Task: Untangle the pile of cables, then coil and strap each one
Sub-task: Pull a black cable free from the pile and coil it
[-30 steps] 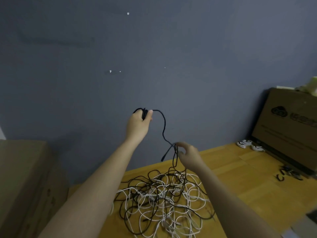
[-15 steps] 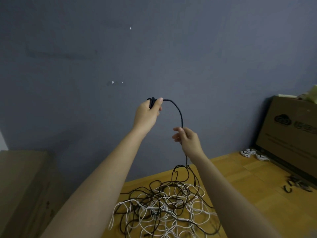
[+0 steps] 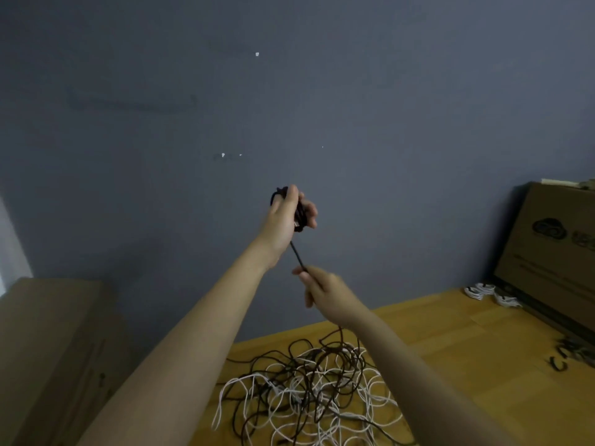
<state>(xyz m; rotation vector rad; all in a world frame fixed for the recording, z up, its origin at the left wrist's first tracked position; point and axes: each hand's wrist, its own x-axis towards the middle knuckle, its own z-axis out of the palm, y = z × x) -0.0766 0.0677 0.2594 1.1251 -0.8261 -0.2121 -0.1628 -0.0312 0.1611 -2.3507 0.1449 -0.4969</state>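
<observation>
On the wooden table (image 3: 450, 349), nearest the camera, lies a tangled pile of cables (image 3: 306, 391), black and white strands looped through one another. Above it the right hand (image 3: 325, 292) pinches a black cable (image 3: 297, 257) that runs taut up to the left hand (image 3: 288, 220), raised higher, whose fingers curl round a small bundle of coiled black cable. Farther right on the table sit small white coils (image 3: 489, 292) beside a cardboard box (image 3: 553, 252). Behind everything stands a grey wall (image 3: 289, 107).
</observation>
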